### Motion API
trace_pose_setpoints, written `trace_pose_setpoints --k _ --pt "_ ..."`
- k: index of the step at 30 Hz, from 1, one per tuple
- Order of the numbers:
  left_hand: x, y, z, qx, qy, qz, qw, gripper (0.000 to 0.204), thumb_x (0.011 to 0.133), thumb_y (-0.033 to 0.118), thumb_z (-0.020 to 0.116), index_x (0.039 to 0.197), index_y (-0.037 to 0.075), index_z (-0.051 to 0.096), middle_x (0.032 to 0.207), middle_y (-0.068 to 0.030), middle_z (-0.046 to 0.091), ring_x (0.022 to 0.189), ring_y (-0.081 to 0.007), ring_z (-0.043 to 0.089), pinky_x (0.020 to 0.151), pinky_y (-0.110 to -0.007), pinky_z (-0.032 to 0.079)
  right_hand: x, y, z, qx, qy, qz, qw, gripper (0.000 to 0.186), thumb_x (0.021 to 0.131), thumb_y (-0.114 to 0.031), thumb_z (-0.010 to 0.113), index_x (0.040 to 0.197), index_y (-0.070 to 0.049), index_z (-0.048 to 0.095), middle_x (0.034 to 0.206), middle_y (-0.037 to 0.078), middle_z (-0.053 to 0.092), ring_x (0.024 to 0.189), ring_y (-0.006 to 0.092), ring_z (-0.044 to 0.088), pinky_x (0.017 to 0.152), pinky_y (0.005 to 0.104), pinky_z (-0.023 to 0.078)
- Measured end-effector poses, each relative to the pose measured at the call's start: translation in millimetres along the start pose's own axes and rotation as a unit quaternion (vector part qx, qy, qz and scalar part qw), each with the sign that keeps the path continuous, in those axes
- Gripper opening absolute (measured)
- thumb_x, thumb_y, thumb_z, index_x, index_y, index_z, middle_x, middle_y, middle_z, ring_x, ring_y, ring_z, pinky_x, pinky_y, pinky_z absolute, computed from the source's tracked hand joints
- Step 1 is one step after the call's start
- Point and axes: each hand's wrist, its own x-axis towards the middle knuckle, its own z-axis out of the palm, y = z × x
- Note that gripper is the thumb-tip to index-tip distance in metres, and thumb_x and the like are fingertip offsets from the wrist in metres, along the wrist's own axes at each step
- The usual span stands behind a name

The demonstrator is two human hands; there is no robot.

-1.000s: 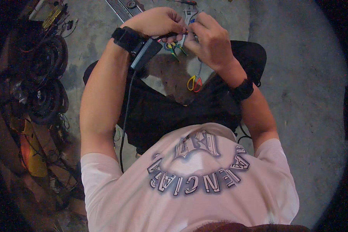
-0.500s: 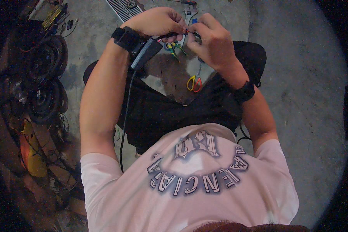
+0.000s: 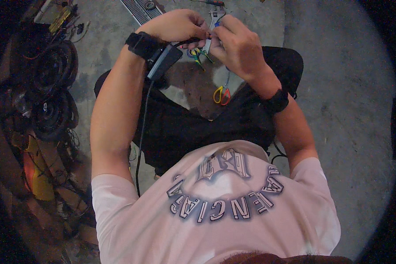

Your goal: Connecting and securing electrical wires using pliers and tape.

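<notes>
Two hands meet over the person's lap, above a bare concrete floor [image 3: 339, 114], and the work sits between their fingertips. Largest in view to the person's left is a heap of dark coiled cables and parts [image 3: 48, 97], well apart from both hands. A ribbed metal panel [image 3: 141, 9] lies on the floor just beyond the left wrist.

The left hand [image 3: 178, 27] comes in from the left, knuckles up, fingers curled shut; its grip pinches a thin black lead that runs toward the right hand. A black wrist strap carries a small dark device [image 3: 163, 61], with a cable trailing down along the forearm.

The right hand [image 3: 240, 48] is closed likewise, thumb and forefinger pressed on the same small work-piece, which the fingers mostly hide. The bundle of coloured wires [image 3: 198, 55], green and yellow among them, hangs just below the meeting point, touching or nearly touching both grips; its long axis runs roughly down toward the lap. Neither hand is clearly nearer.

Scissors with yellow and red handles [image 3: 221, 94] lie on the floor between the knees, below the right hand and untouched. What is clamped at the fingertips cannot be told exactly.
</notes>
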Motion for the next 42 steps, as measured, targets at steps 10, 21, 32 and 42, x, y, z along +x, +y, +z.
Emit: trace_pose_setpoints --k 10,21,32,42 --pt "-11 -1 5 -0.016 -0.009 -0.031 0.999 0.017 0.093 0.015 0.058 0.087 0.001 0.066 0.065 -0.0004 0.061 0.054 -0.0068 0.052 0.050 -0.023 0.042 2 0 -5 0.038 -0.064 -0.016 0.997 0.025 0.073 -0.022 0.070 0.087 -0.004 0.061 0.091 0.012 0.055 0.089 0.0331 0.061 0.070 0.0438 0.054" --pt "-34 -26 33 -0.065 0.003 -0.110 0.992 0.018 0.093 0.015 0.061 0.090 -0.002 0.066 0.066 0.0003 0.059 0.054 -0.0062 0.048 0.049 -0.023 0.036 -19 -2 4 0.225 -0.085 0.054 0.969 0.029 0.078 -0.024 0.069 0.094 -0.001 0.062 0.096 0.018 0.060 0.087 0.0353 0.063 0.073 0.0434 0.053" --pt "-35 -34 38 -0.116 0.016 -0.069 0.991 0.020 0.095 0.017 0.061 0.094 -0.002 0.067 0.067 0.0003 0.060 0.055 -0.0062 0.048 0.052 -0.022 0.038 -64 -4 -24 0.260 -0.149 0.198 0.933 0.021 0.082 -0.020 0.068 0.096 -0.004 0.068 0.086 0.019 0.066 0.084 0.0377 0.065 0.074 0.0449 0.051" --pt "-55 -7 58 -0.017 0.174 -0.044 0.984 0.025 0.097 0.024 0.061 0.094 0.001 0.068 0.069 0.0027 0.060 0.059 -0.0049 0.050 0.052 -0.022 0.040 -55 3 -25 0.195 -0.028 0.100 0.975 0.020 0.083 -0.018 0.064 0.091 -0.001 0.069 0.088 0.020 0.066 0.088 0.0397 0.064 0.080 0.0473 0.050"
